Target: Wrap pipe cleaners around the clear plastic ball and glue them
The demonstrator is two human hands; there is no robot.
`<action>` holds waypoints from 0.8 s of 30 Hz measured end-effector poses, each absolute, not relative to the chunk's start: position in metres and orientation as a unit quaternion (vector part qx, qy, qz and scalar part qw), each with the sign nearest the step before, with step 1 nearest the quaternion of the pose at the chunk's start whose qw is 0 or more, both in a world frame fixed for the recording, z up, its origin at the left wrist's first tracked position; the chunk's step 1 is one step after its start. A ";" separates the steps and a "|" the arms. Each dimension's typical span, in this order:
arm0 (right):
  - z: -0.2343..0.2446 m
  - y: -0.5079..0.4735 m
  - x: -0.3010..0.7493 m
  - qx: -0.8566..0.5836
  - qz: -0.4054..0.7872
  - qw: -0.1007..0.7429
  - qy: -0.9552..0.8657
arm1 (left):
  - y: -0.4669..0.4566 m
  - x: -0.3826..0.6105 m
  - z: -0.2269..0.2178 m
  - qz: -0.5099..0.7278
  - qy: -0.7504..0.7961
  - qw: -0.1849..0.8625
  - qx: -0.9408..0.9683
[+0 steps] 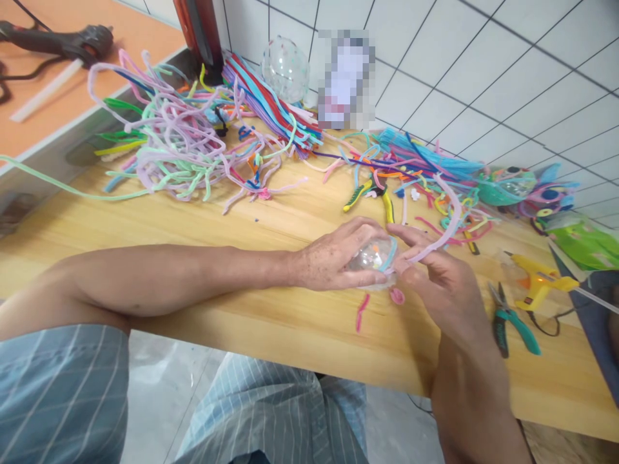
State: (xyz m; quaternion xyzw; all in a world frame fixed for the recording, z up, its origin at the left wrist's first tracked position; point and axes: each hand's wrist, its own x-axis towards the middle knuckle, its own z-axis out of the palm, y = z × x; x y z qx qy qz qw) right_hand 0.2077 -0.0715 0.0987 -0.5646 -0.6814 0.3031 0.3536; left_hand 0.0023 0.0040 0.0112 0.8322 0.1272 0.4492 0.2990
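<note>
My left hand (pixel 333 258) is wrapped round a small clear plastic ball (pixel 371 260) that has coloured bits inside and a light blue band across it. It holds the ball just above the wooden table (pixel 271 322). My right hand (pixel 435 274) pinches a pale pink pipe cleaner (pixel 447 225) against the ball's right side; the pipe cleaner arcs up and away to the right. A short pink scrap (pixel 362 311) and a small pink coil (pixel 397 296) lie on the table just below the ball.
A big tangle of pipe cleaners (pixel 193 148) covers the far side. Yellow-handled pliers (pixel 360 193), teal pliers (pixel 512 319) and a yellow glue gun (pixel 541 283) lie around. A second clear ball (pixel 285 67) stands by the tiled wall. A black glue gun (pixel 62 42) rests on the orange surface at left.
</note>
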 end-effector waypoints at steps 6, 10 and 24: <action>0.100 -0.073 0.208 -0.593 0.314 0.326 -0.666 | 0.004 0.003 0.010 0.453 0.122 0.285 0.836; 0.099 -0.071 0.209 -0.584 0.325 0.326 -0.669 | 0.005 0.003 0.010 0.456 0.120 0.283 0.835; 0.094 -0.067 0.207 -0.606 0.358 0.350 -0.618 | 0.003 0.002 0.014 0.456 0.121 0.301 0.829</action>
